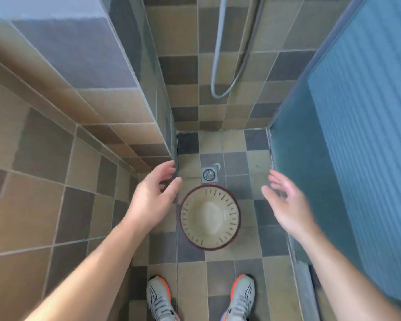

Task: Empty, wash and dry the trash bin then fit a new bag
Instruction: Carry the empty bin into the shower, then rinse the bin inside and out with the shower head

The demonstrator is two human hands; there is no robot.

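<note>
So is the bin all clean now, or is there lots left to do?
Emptying looks done: the trash bin stands on the shower floor with nothing inside. Right now the left hand and right hand are open on either side of it, holding nothing. Whether it has been washed I cannot tell; the shower hose hangs unused above the floor drain. Drying and fitting a new bag remain; no bag shows.
</note>
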